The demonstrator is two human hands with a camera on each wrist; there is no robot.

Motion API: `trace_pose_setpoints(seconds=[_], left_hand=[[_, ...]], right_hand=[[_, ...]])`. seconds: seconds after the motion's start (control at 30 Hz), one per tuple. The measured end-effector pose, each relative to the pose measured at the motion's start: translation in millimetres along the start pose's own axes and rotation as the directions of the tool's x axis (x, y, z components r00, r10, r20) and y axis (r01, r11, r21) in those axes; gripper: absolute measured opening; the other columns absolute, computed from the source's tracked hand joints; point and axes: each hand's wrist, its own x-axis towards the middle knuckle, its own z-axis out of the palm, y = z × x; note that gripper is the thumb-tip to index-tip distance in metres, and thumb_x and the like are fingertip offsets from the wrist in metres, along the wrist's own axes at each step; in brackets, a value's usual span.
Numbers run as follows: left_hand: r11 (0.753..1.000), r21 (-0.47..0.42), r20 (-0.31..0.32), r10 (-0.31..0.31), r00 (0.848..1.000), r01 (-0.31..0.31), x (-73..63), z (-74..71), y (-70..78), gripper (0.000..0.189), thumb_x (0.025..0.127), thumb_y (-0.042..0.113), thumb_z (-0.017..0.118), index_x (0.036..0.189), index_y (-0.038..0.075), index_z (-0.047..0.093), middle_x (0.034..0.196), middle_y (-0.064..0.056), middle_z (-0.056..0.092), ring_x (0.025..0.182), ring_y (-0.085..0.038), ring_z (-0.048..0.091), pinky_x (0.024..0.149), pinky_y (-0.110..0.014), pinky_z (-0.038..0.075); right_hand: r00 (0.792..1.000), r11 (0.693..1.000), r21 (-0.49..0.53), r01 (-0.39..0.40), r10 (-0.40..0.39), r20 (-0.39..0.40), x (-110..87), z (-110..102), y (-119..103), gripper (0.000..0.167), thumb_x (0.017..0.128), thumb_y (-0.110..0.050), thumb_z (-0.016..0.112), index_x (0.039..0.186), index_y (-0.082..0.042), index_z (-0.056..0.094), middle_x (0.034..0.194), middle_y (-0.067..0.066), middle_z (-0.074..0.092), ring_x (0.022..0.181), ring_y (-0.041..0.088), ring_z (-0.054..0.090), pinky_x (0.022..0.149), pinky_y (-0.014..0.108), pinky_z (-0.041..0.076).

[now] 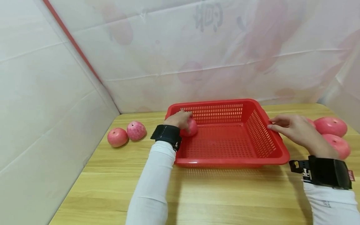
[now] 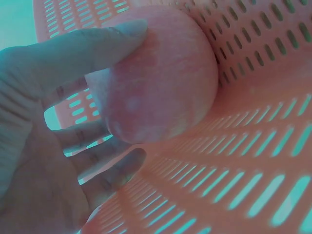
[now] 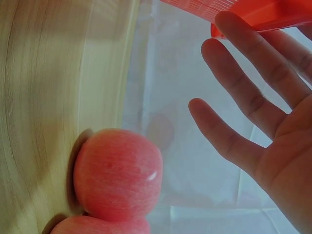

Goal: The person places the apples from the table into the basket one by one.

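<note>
Head view: Framed a red basket (image 1: 230, 161) on a wooden table (image 1: 118, 190), near the pale printed fabric (image 1: 157, 53) at the far side, long side facing near.
Left hand (image 1: 177, 119): Reached over the basket's left end and grasped a red apple (image 1: 192, 126), thumb across it and fingers around the side, likely for a secure hold on something so round.
Red apple: Sat inside the basket at left, beside a slotted wall; could not be told whether resting on the floor or borne by the hand.
Right hand (image 1: 296, 128): Touched the right rim with extended fingers, clenched on nothing, perhaps as a light brace against sliding.
Left fruit: Lay just left of the basket, a smooth apple (image 1: 117, 137) beside a streaked apple (image 1: 136, 130), seemingly within easy reach.
Right fruit: Clustered by the right hand, a far apple (image 1: 331, 126), a near apple (image 1: 338, 145) and a partly hidden apple (image 1: 311, 123), apparently leaving the middle to the basket.
</note>
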Motion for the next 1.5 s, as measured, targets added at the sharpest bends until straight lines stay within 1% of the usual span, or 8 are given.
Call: trace_pose_setpoints(seconds=[0.17,0.33,0.47,0.73,1.1,1.23,1.33,1.5], left_hand=[[1.0,-0.001,-0.003,-0.003,1.0,0.003,-0.5,0.6,1.1,0.086,0.081,0.014,0.084,0.156,0.02,0.043,0.143,-0.013,0.05,0.124,-0.031,0.047,0.097,-0.049,0.052],[1.0,0.001,0.004,-0.015,1.0,0.015,-1.6,0.4,0.9,0.086,0.081,0.012,0.083,0.156,0.021,0.042,0.149,-0.014,0.046,0.128,-0.033,0.045,0.098,-0.051,0.051],[1.0,0.003,0.015,-0.031,0.999,0.031,-2.3,1.3,0.2,0.085,0.082,0.012,0.082,0.156,0.022,0.042,0.147,-0.013,0.046,0.128,-0.032,0.044,0.097,-0.051,0.051],[1.0,0.022,0.011,-0.003,1.0,0.003,-0.5,1.6,1.4,0.083,0.082,0.011,0.083,0.154,0.021,0.045,0.144,-0.013,0.048,0.124,-0.032,0.047,0.097,-0.05,0.052],[1.0,0.012,0.014,-0.02,1.0,0.02,-0.6,0.1,0.0,0.084,0.081,0.012,0.083,0.155,0.021,0.044,0.143,-0.013,0.048,0.124,-0.032,0.047,0.096,-0.051,0.052],[1.0,0.0,0.017,-0.028,0.999,0.028,-1.3,-1.2,0.0,0.087,0.081,0.013,0.084,0.156,0.022,0.042,0.147,-0.013,0.045,0.129,-0.033,0.043,0.098,-0.053,0.05],[1.0,0.022,-0.002,-0.005,1.0,0.005,-4.1,-4.7,0.7,0.085,0.083,0.016,0.082,0.157,0.022,0.04,0.151,-0.013,0.043,0.135,-0.033,0.039,0.1,-0.053,0.049],[0.989,0.124,-0.059,0.088,0.994,-0.08,-9.0,-14.3,3.0,0.072,0.09,0.02,0.074,0.155,0.017,0.043,0.151,-0.013,0.046,0.137,-0.033,0.039,0.105,-0.051,0.045]], right_hand=[[1.0,1.0,0.0,-0.009,0.009,-0.003,-4.0,-1,2,0.024,0.093,-0.017,0.076,0.107,0.002,0.074,0.095,0.016,0.075,0.083,0.026,0.073,0.064,0.018,0.05],[1.0,1.0,0.005,-0.004,0.004,0.003,-4.7,0,3,0.025,0.093,-0.018,0.075,0.108,0.003,0.074,0.094,0.017,0.075,0.086,0.035,0.073,0.063,0.019,0.05],[1.0,1.0,0.001,-0.01,0.01,0.001,-4.5,2,4,0.025,0.093,-0.018,0.075,0.108,0.002,0.074,0.094,0.015,0.075,0.085,0.033,0.073,0.064,0.019,0.05],[1.0,1.0,0.004,-0.022,0.022,0.01,-6.3,0,3,0.023,0.094,-0.019,0.074,0.106,0.001,0.075,0.095,0.015,0.075,0.087,0.036,0.073,0.064,0.019,0.05],[1.0,1.0,-0.007,-0.008,0.008,0.006,-2.0,0,0,0.024,0.093,-0.016,0.075,0.107,0.003,0.074,0.093,0.015,0.075,0.09,0.041,0.071,0.064,0.017,0.048],[1.0,1.0,-0.011,-0.007,0.007,0.007,-1.5,-1,-2,0.024,0.093,-0.016,0.075,0.107,0.004,0.074,0.093,0.016,0.075,0.09,0.042,0.071,0.063,0.017,0.048],[1.0,1.0,-0.006,-0.006,0.006,0.008,-1.1,-1,-2,0.024,0.093,-0.016,0.075,0.107,0.004,0.074,0.093,0.016,0.075,0.09,0.042,0.071,0.063,0.017,0.049],[1.0,1.0,-0.005,0.0,0.0,0.0,-0.9,0,-1,0.022,0.092,-0.015,0.076,0.106,0.003,0.075,0.093,0.015,0.075,0.086,0.036,0.073,0.064,0.017,0.049]])
